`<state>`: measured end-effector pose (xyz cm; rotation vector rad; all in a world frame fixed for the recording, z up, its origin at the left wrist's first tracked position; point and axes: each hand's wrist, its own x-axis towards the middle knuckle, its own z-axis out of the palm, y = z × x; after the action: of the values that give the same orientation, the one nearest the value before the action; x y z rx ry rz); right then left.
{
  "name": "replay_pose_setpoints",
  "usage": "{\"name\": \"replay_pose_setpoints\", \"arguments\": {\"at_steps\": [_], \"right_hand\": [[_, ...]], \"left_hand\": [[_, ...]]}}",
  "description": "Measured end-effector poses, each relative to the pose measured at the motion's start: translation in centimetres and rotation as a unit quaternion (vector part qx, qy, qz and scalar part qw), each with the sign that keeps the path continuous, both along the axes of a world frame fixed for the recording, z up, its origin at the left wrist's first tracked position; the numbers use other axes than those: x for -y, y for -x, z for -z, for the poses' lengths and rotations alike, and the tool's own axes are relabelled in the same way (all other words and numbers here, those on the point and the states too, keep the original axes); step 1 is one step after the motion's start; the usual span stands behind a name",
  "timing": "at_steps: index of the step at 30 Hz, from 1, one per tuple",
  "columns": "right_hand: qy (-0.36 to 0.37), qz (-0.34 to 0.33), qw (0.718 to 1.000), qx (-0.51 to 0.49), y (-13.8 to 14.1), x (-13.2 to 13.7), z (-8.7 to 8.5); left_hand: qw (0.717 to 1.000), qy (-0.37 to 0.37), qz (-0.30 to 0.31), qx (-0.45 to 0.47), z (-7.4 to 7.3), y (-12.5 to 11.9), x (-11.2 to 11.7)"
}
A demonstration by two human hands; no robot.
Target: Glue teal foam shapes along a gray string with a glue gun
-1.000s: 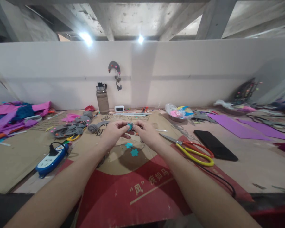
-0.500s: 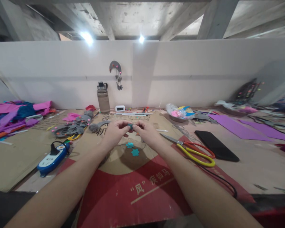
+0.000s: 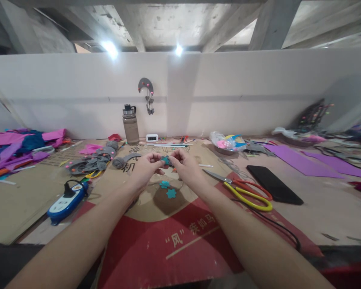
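Note:
Both hands meet above the middle of the cardboard sheet [image 3: 156,224]. My left hand [image 3: 146,167] and my right hand [image 3: 185,164] pinch a small teal felt piece [image 3: 165,160] between their fingertips, fingers curled closed. Under the hands, two teal felt flowers [image 3: 167,189] lie on the cardboard.
Yellow-and-red scissors [image 3: 243,192] and a black phone [image 3: 273,184] lie to the right. A blue power strip [image 3: 64,200] is at the left, grey felt pieces [image 3: 93,160] behind it. A water bottle [image 3: 130,125] stands by the wall. Purple sheets [image 3: 297,160] lie far right.
Both hands have lifted slightly and moved a little farther away with the teal piece still pinched between them; the fingers have shifted around it.

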<state>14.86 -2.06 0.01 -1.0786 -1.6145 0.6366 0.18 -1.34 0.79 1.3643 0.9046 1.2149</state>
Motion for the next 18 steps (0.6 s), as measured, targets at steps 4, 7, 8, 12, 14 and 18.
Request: {"name": "replay_pose_setpoints", "arguments": {"at_steps": [4, 7, 8, 12, 14, 18], "right_hand": [[0.003, 0.01, 1.0, -0.002, -0.01, -0.06, 0.03], [0.007, 0.005, 1.0, 0.001, -0.07, -0.12, 0.05], [0.009, 0.005, 1.0, 0.004, -0.1, -0.14, 0.04], [0.01, 0.021, 1.0, 0.001, -0.22, -0.16, -0.02], [0.009, 0.024, 1.0, 0.001, -0.24, -0.14, -0.05], [-0.011, 0.036, 0.999, 0.032, -0.18, 0.01, -0.06]], "left_hand": [[1.0, 0.018, 0.013, 0.011, -0.09, -0.03, 0.16], [0.999, 0.017, 0.027, 0.015, -0.06, 0.02, 0.12], [0.999, 0.017, 0.033, 0.015, -0.06, 0.02, 0.12], [0.999, 0.01, 0.046, 0.004, -0.17, 0.03, 0.29], [0.999, 0.0, 0.043, -0.013, -0.27, 0.05, 0.4], [0.999, -0.018, 0.024, -0.045, -0.39, 0.12, 0.46]]}}
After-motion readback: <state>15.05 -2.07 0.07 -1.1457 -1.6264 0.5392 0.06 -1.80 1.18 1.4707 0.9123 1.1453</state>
